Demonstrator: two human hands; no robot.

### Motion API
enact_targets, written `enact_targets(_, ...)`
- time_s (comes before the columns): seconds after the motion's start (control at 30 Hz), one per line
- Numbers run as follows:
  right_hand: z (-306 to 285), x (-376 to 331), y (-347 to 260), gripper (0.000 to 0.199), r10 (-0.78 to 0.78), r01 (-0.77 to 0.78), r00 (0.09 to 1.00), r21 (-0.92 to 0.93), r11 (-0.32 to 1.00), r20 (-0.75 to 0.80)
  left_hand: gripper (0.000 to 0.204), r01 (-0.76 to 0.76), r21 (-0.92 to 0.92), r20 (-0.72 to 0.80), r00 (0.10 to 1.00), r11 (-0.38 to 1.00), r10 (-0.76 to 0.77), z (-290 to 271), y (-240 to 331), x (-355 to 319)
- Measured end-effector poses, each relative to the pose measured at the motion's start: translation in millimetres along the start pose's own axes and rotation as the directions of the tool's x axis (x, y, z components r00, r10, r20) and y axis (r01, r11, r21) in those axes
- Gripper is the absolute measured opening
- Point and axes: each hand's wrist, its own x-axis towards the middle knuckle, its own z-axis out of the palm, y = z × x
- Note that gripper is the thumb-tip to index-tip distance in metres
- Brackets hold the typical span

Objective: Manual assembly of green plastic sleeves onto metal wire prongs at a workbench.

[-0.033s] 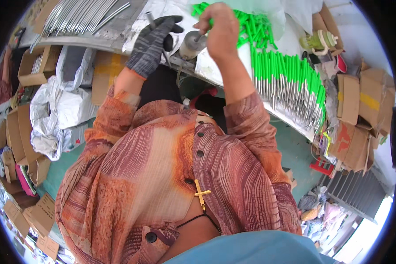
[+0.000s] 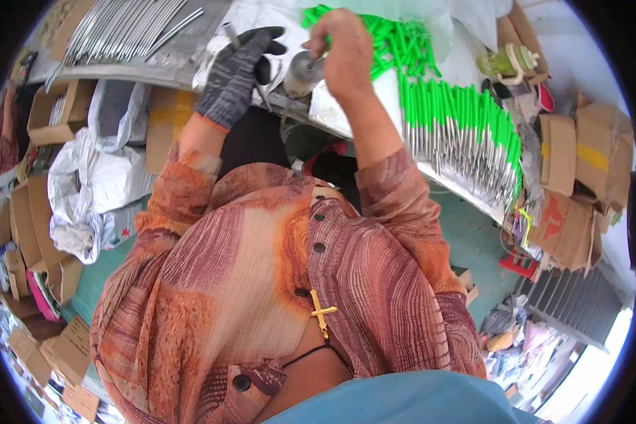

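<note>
My left hand point(image 2: 234, 79), in a grey knit glove, is closed around a slim metal rod point(image 2: 230, 32). One end of the rod sticks out above the fingers, and a thin metal piece shows below the hand. My bare right hand point(image 2: 346, 60) is curled with its fingertips at the mouth of a greyish jar point(image 2: 302, 75) near the table's front edge. Whatever lies in those fingers is mostly hidden. Behind this hand is a heap of loose green tubes point(image 2: 410, 46). Farther right lies a row of metal rods with green sleeves point(image 2: 459, 116).
Bare metal rods point(image 2: 116, 28) lie on the table at the far left. A light green bottle point(image 2: 507, 62) stands at the back right. Cardboard boxes point(image 2: 586, 155) are piled on the right; a white sack point(image 2: 95, 184) and more boxes fill the left.
My right hand has shifted slightly left and down toward the jar. A bit of green seen by its fingers before no longer shows. My left hand keeps its hold on the rod.
</note>
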Motion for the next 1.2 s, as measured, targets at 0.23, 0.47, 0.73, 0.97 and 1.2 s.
enact_targets(0.23,7,-9,-4,0.034,0.137,-0.14,0.99,0.196,0.971,0.026,0.042,0.052,0.109,-0.045,0.998,0.993,-0.047,-15,2,1)
enact_targets(0.47,-15,-25,5,0.028,0.0,0.001,1.0,-0.151,0.989,0.001,0.055,0.177,0.024,-0.087,0.981,0.984,-0.174,-13,13,5)
enact_targets(0.73,-271,-22,66,0.035,0.131,-0.312,0.948,-0.931,0.189,-0.291,0.029,0.144,-0.097,-0.07,0.986,0.985,-0.151,-22,18,-11)
enact_targets(0.97,-296,-50,123,0.022,0.105,-0.17,0.98,-0.985,-0.001,-0.169,0.035,-0.01,0.006,-0.115,0.993,1.0,0.011,-12,22,-8)
enact_targets(1.2,-135,-25,163,0.026,0.236,-0.145,0.972,-0.759,0.635,0.012,0.035,-0.102,0.059,-0.197,0.974,0.993,0.112,1,20,-10)
